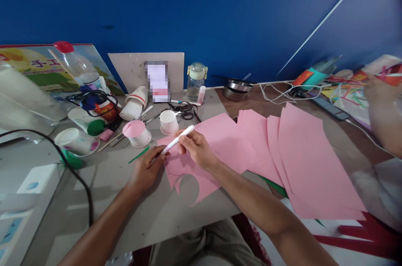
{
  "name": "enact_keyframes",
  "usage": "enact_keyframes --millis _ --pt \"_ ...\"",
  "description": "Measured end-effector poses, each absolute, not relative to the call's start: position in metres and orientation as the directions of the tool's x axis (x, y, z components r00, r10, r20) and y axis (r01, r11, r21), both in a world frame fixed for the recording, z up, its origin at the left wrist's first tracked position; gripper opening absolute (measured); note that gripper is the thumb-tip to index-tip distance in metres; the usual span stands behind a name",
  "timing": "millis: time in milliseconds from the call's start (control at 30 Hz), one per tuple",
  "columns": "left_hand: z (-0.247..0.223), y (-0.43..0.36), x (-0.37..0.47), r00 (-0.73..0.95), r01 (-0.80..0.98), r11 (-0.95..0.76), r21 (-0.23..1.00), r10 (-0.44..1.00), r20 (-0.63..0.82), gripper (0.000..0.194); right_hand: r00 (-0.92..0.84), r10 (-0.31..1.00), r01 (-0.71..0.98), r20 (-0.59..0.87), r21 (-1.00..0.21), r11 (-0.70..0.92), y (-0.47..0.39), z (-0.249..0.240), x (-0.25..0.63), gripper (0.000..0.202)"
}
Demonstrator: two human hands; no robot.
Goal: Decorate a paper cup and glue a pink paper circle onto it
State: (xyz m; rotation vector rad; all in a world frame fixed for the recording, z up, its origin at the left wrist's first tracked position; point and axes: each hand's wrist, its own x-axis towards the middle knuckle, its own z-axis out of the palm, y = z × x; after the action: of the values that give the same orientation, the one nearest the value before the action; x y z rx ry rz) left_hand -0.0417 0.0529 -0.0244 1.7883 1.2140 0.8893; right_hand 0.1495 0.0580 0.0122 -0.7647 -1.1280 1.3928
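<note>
While both hands are sharing one white pen [179,139] above the pink sheet [221,134], the left hand [148,164] is pinching its lower end between thumb and fingers; the right hand [195,148] is closing its fingers around the upper part; whether the tip is bare I cannot tell, and if it is, a slip in either grip could be leaving a stray streak across the drawn outline [177,165]; the thin paper points [177,185] beside the round gap are sitting nearest the person, so a dragging wrist could be creasing or tearing them; the white cup [168,124] is standing close by the sheet's far edge, where a sudden jerk of the paper could be tipping it; at the right, the pink stack [315,161] is apparently reaching past the table's edge, so a nudge from the right elbow could be sending sheets sliding off.
</note>
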Motion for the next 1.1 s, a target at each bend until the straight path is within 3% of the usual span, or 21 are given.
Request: enact_keyframes --millis 267,800,1100 --pt "-0.01 0.05 -0.038 0.302 0.556 -0.334 0.761 0.934 0.19 0.03 -0.151 0.984 -0.252 0.093 -0.966 0.053 0.056 0.01 0.146 0.03" --pt "-0.014 0.042 -0.04 0.301 0.613 -0.442 0.654 0.897 0.324 0.029 -0.135 0.978 -0.197 0.158 -0.972 0.13 0.047 -0.002 0.138 0.029" --pt "-0.016 0.032 -0.037 0.304 0.622 -0.476 0.622 0.879 0.369 0.059 -0.147 0.979 -0.212 0.139 -0.972 0.106 0.044 0.001 0.138 0.031"
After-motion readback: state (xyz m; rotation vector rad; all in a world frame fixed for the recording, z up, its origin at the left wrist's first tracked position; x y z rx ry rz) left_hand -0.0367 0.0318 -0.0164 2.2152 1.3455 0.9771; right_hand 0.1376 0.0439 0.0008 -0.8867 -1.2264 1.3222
